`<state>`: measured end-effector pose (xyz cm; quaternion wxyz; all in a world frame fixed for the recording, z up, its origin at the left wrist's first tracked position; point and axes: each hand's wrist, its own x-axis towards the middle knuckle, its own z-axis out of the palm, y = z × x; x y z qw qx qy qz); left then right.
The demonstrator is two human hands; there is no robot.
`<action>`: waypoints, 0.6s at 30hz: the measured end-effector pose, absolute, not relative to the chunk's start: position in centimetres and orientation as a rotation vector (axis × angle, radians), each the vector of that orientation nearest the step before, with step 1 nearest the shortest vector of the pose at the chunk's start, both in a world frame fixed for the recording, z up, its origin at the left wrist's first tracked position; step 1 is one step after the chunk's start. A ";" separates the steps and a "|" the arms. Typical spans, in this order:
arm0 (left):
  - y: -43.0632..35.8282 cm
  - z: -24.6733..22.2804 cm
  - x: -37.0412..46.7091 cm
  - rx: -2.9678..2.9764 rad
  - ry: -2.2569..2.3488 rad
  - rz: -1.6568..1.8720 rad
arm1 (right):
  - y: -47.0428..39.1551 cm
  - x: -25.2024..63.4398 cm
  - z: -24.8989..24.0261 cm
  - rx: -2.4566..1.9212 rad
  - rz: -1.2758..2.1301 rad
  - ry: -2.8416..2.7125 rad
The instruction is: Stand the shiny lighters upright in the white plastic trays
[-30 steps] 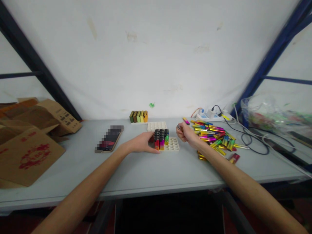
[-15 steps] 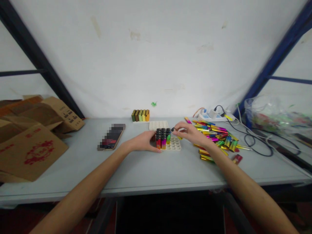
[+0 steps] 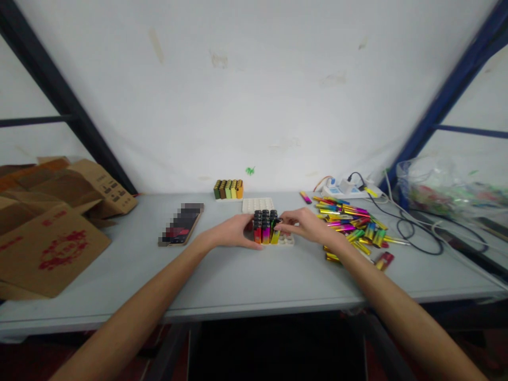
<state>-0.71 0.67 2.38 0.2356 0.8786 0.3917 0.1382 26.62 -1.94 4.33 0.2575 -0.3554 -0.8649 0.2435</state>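
A white tray (image 3: 289, 241) with round holes lies at the middle of the table. Upright lighters (image 3: 262, 233) with black tops, red and purple among them, fill its left part. My left hand (image 3: 231, 231) is wrapped round the left side of the tray and lighters, thumb at the near corner and fingers partly hidden behind. Pinched by the top in my right hand (image 3: 304, 224) is a yellow lighter (image 3: 275, 237), slightly tilted, at the near end of the row beside the purple one. Whether its base sits in a hole I cannot tell.
To the right lies a heap of shiny lighters (image 3: 353, 217). Behind are another white tray (image 3: 257, 204) and a filled lighter block (image 3: 228, 189). A phone (image 3: 182, 225) and cardboard box (image 3: 59, 238) are at left; a power strip (image 3: 345, 188) with cables is at back right.
My right hand has moved nearer and slightly left, bringing the yellow lighter to the near end of the row. My left hand keeps its place at the tray.
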 end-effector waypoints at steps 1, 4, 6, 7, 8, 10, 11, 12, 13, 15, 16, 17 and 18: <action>0.6 2.4 -0.7 2.407 1.076 0.379 | -1.9 26.5 4.4 -0.964 0.606 -2.367; 0.6 2.4 -0.6 2.394 1.069 0.396 | -2.0 26.4 4.5 -0.953 0.520 -2.408; 0.6 2.4 -0.5 2.387 1.053 0.409 | -2.1 26.5 4.6 -0.957 0.526 -2.391; 0.6 2.4 -0.5 2.389 1.046 0.408 | -2.2 26.6 4.6 -0.963 0.537 -2.379; 0.6 2.4 -0.5 2.395 1.043 0.404 | -2.2 26.6 4.7 -0.973 0.542 -2.369; 0.6 2.5 -0.6 2.411 1.049 0.389 | -2.1 26.7 4.6 -0.993 0.527 -2.366; 0.6 2.6 -0.6 2.418 1.054 0.385 | -2.1 26.7 4.6 -0.996 0.518 -2.371; 0.5 2.6 -0.6 2.421 1.056 0.384 | -2.0 26.8 4.5 -0.992 0.521 -2.375; 0.5 2.6 -0.6 2.420 1.056 0.388 | -2.0 26.7 4.4 -0.986 0.535 -2.375; 0.5 2.7 -0.6 2.409 1.051 0.392 | -1.9 26.7 4.2 -0.975 0.566 -2.372; 0.5 2.6 -0.6 2.402 1.050 0.390 | -1.9 26.6 4.1 -0.976 0.555 -2.372; 0.5 2.6 -0.6 2.397 1.050 0.386 | -1.8 26.6 4.0 -0.982 0.522 -2.375; 0.5 2.5 -0.6 2.395 1.050 0.385 | -1.8 26.5 3.9 -0.988 0.475 -2.380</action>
